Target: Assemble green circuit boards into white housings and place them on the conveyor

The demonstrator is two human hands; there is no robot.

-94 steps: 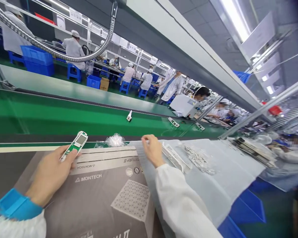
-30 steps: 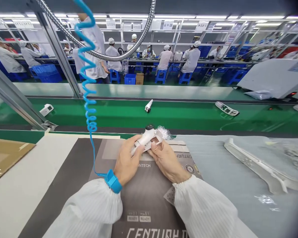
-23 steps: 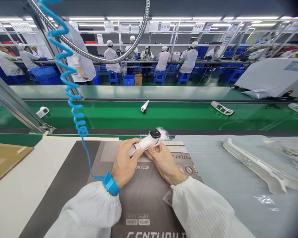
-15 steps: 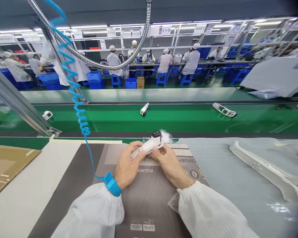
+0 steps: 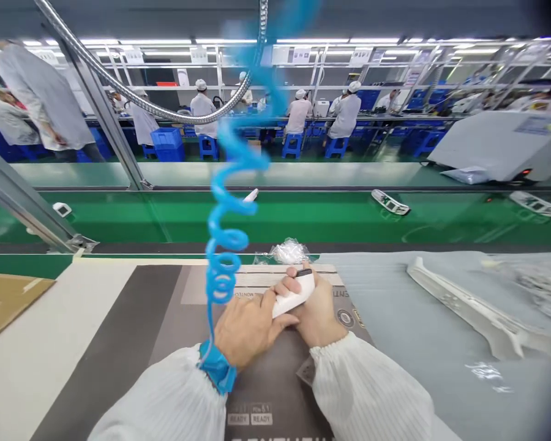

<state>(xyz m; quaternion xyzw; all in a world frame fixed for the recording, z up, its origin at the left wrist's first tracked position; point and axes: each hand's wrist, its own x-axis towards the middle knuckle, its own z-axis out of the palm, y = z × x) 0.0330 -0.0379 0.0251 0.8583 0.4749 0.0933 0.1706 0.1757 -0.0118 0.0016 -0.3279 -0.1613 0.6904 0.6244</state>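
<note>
Both hands hold a white handheld plastic device [image 5: 294, 298] with a dark end, above a printed grey-brown cardboard sheet [image 5: 275, 380]. My left hand [image 5: 247, 326] wraps round its lower and near side, with fingers over the top. On the far right side, my right hand [image 5: 322, 311] grips it from behind; some of its fingers are hidden. A blue wrist strap [image 5: 218, 369] circles my left wrist, and its coiled blue cord [image 5: 232, 205] rises in front of the view. Crumpled clear plastic [image 5: 290, 250] lies just beyond the hands.
A green conveyor belt [image 5: 188, 217] runs across, carrying a small white part [image 5: 62, 209] and white curved shells [image 5: 390, 202]. A long white plastic part [image 5: 463, 303] lies on grey sheeting at right. Brown cardboard [image 5: 13, 300] is at left. People sit at a far bench.
The device has come nearer and turned, and my left fingers now reach over it. The coiled cord has swung right across the view. The camera view has shifted slightly right.
</note>
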